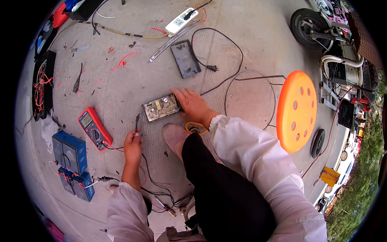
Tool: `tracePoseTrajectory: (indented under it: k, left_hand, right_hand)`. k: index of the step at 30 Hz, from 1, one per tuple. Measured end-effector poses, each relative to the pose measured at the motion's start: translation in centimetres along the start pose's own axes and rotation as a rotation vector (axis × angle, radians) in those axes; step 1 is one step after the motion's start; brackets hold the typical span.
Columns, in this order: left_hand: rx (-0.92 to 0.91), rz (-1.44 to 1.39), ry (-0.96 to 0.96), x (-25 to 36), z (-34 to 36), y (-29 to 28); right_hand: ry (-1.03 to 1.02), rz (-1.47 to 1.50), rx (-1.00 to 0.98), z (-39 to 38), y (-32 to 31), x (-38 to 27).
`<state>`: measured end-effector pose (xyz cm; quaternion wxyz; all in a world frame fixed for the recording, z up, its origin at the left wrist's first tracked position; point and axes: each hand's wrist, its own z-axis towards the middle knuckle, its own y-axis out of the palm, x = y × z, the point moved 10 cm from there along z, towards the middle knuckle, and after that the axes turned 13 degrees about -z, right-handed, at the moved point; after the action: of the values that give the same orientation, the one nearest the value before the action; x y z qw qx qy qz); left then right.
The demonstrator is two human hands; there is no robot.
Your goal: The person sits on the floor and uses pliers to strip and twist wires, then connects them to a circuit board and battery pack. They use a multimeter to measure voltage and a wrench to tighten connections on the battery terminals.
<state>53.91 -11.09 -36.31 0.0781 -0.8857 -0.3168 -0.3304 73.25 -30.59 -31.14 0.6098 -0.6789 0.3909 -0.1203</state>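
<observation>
An opened charger [161, 107], its circuit board bare in a black case half, lies on the concrete floor in front of my shoe. My right hand [192, 104] grips its right end, the fingers bent over the edge and the thumb side hidden. From that end a black power cord [221, 84] runs to a two-pin plug [211, 68]. Left of the charger, my left hand [133, 141] is closed in a pinch on a black cable [137, 121] whose upper end reaches the charger's left end. Beyond lies the empty black case half [185, 59].
A red multimeter [94, 128] and blue batteries [70, 151] are at left. A white power strip [182, 21] lies at the far side. An orange stool [297, 111] stands at right, near a wheel [308, 29]. Wire scraps [123, 63] litter the floor.
</observation>
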Motion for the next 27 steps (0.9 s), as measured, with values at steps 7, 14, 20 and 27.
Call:
tracePoseTrajectory:
  k: [7,14,20,27]
  left_hand:
    - [0.055,0.392,0.445,3.1,-0.2,-2.9]
    - [0.043,0.276,0.303,-2.4,-4.7,-5.1]
    - [-0.039,0.301,0.16,-8.2,-8.3,-3.8]
    - [0.059,0.323,0.114,-11.7,-10.7,-10.5]
  right_hand:
    - [0.205,0.093,0.346,-4.2,-3.4,1.0]
    - [0.547,0.298,0.354,-11.4,0.2,5.6]
    - [0.838,0.395,0.471,-19.8,3.8,12.7]
    - [0.87,0.31,0.205,-23.3,6.7,10.0]
